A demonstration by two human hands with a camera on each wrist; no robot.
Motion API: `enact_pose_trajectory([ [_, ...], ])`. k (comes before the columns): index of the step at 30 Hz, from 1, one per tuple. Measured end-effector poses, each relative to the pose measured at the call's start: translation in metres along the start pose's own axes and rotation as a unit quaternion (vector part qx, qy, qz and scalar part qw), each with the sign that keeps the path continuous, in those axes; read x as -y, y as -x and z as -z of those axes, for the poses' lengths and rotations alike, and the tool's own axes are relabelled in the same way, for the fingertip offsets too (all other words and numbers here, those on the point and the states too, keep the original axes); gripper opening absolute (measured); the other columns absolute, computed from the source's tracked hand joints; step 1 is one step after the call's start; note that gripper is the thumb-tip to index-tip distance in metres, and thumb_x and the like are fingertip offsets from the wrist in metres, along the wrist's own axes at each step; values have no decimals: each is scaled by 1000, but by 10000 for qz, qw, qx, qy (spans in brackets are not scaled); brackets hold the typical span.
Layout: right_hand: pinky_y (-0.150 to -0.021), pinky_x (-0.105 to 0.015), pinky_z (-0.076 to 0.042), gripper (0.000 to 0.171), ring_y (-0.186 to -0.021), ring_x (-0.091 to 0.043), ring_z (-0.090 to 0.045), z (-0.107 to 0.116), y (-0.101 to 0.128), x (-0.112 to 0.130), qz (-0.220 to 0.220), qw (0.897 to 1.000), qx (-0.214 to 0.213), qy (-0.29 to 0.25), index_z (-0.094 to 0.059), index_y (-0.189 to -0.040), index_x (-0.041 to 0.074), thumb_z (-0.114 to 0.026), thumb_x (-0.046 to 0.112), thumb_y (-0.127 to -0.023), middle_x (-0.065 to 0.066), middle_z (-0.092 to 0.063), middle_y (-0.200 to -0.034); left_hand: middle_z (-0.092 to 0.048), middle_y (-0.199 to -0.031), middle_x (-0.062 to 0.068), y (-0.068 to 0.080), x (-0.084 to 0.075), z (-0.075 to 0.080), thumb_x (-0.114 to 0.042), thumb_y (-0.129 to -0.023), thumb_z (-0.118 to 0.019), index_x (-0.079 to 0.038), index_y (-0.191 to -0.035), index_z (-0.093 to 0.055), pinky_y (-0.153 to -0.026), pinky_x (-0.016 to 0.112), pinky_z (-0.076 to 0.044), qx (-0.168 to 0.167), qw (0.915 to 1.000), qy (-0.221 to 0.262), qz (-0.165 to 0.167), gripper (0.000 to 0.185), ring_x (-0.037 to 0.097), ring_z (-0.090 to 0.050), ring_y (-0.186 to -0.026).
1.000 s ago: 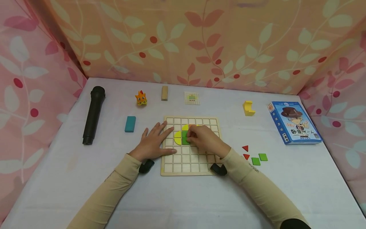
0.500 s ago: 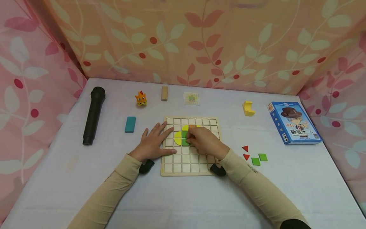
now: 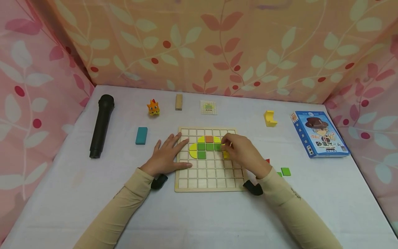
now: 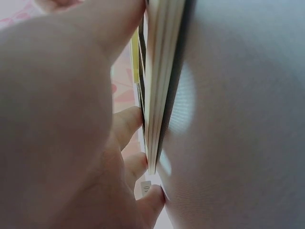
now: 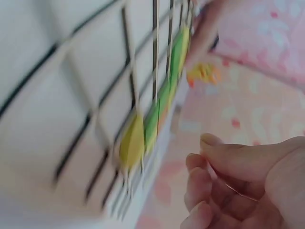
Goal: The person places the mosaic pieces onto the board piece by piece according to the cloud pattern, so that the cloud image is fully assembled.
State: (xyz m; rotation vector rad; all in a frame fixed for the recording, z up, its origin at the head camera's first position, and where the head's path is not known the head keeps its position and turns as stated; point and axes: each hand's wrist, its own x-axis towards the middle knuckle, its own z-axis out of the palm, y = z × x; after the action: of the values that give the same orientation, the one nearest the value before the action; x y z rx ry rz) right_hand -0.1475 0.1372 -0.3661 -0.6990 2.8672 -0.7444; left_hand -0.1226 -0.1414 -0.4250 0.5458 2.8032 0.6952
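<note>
A wooden grid board (image 3: 202,182) lies on the table with flat tiles set in its squares. They are several green squares (image 3: 201,155), yellow curved pieces (image 3: 193,151) and one orange square (image 3: 209,139). My left hand (image 3: 164,155) rests spread on the board's left side; the left wrist view shows its fingers along the board's edge (image 4: 162,62). My right hand (image 3: 244,152) hovers over the board's right side, partly hiding a yellow piece. In the right wrist view its fingers (image 5: 198,183) are loosely bent near the thumb, with nothing between them.
Right of the board lie loose green squares (image 3: 285,171) and a red triangle (image 3: 267,161), partly hidden by the right arm. Behind stand a pattern card (image 3: 208,107), wooden block (image 3: 178,102), orange toy (image 3: 153,108), teal block (image 3: 141,135), black microphone (image 3: 102,128), yellow piece (image 3: 270,118) and blue box (image 3: 323,133).
My right hand has left the lower green square and shifted right across the board, uncovering the orange square and more green ones. The left hand stays put.
</note>
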Motion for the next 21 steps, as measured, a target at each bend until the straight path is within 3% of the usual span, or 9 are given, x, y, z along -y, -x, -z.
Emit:
enact_pose_trajectory([
  [5, -65, -30, -47, 17, -75, -18, -54, 29, 24, -28, -553, 9980, 155, 268, -65, -104, 6, -69, 13, -89, -3, -64, -87, -12, -161, 11, -1, 1, -1, -61, -80, -66, -19, -151, -30, -110, 67, -3, -20, 10000, -5, -23, 90, 35, -7, -147],
  [11, -71, -32, -51, 23, -85, -19, -56, 58, 63, -61, -798, 9914, 924, 473, -65, -111, 6, -67, 12, -89, -3, -64, -93, -14, -160, 15, 1, -5, 4, -55, -81, -68, -16, -151, -32, -109, 69, -4, -11, 10000, 21, -15, 88, 38, -9, -146],
  [17, -75, -38, -53, 25, -90, -20, -56, 65, 95, -93, -1073, 9812, 1550, 412, -65, -109, 9, -72, 13, -85, 0, -62, -98, -14, -160, 15, 3, -9, 7, -51, -82, -70, -14, -150, -32, -109, 69, -3, 25, 10000, 35, 45, 87, 38, -8, -147],
  [21, -79, -37, -52, 30, -89, -17, -54, 62, 106, -106, -1012, 9799, 1670, 409, -64, -109, 10, -76, 15, -82, 1, -61, -99, -14, -160, 16, 2, -9, 7, -51, -81, -70, -14, -150, -32, -109, 68, -3, 22, 10000, 50, 67, 87, 38, -8, -147],
])
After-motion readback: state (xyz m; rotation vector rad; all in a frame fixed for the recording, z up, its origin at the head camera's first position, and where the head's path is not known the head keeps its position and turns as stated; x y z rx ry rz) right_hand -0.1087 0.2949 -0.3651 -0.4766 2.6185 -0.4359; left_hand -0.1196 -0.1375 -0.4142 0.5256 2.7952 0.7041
